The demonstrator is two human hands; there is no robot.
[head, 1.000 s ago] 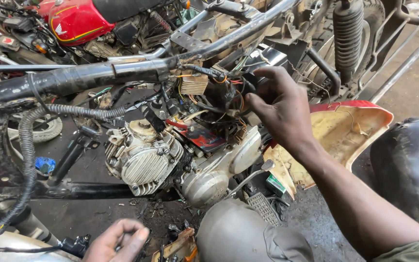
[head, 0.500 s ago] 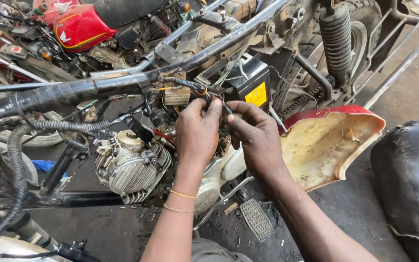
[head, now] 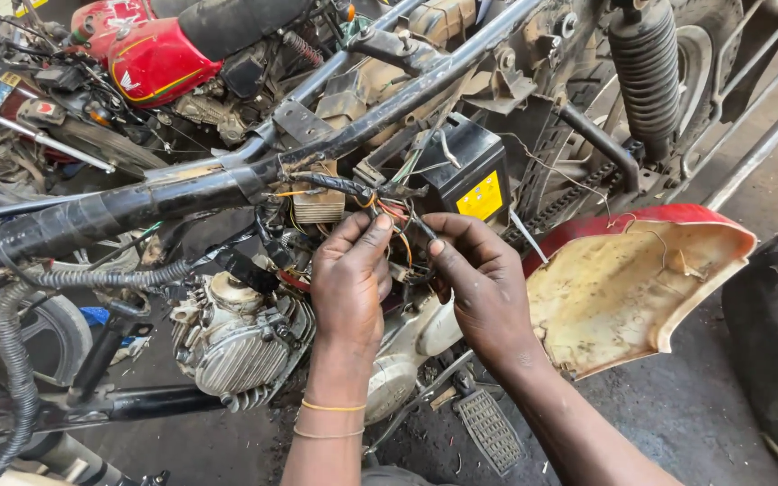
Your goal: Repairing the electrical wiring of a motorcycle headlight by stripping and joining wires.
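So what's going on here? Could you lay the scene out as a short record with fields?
setting: stripped motorcycle on a dark, oily floor
left hand: fingers pinching the wires under the frame tube
right hand: fingers on the same wires, from the other side
behind the wires: black battery with a yellow label
below the hands: finned engine, footpeg
right of the hands: red side cover, pale inside facing up
far left: red tank of a second motorcycle

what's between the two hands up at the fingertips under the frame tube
In the head view, a bundle of thin wires, orange among them, runs between the left hand and right hand; both pinch it just below the black frame tube.
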